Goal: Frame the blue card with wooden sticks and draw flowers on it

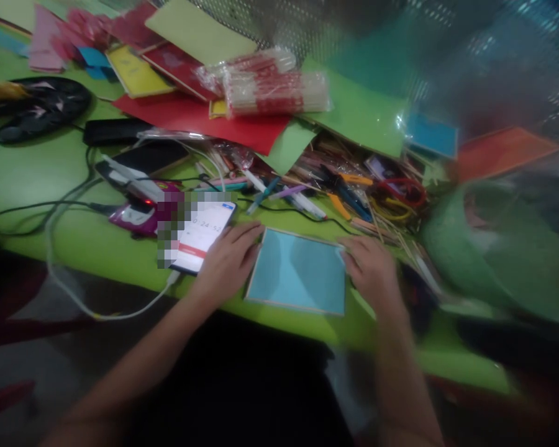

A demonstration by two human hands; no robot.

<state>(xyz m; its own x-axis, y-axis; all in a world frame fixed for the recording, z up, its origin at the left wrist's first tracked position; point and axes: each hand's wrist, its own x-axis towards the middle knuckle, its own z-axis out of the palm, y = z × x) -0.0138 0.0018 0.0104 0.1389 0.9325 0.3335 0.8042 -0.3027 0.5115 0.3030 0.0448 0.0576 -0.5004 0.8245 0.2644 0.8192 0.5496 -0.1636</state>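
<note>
Left hand (230, 257), right hand (370, 267) flanking one blue panel (298, 273); both grips unclear; one phone (207, 230) nearby.

Light-blue rectangular board (298, 276), near: far right corner partly obscured by the bare right hand (372, 270). White-screened rectangular phone (207, 226), left: partly pixelated. Large rounded green object (498, 264), right: blurred, kind unclear.

We see a light blue card (298, 273) edged in pale tan at the centre of the frame, on a lime-green worktop (23, 161). Left of centre, we find a phone (202, 233) whose white screen carries a red bar, and a magenta-and-white device (144, 217). Across the top, we note a plain red sheet (242, 129), a yellow card (137, 71), a pale yellow sheet (200, 31) and cream sticks (279, 93) banded red. At upper right, we see an orange card (503, 152).
</note>
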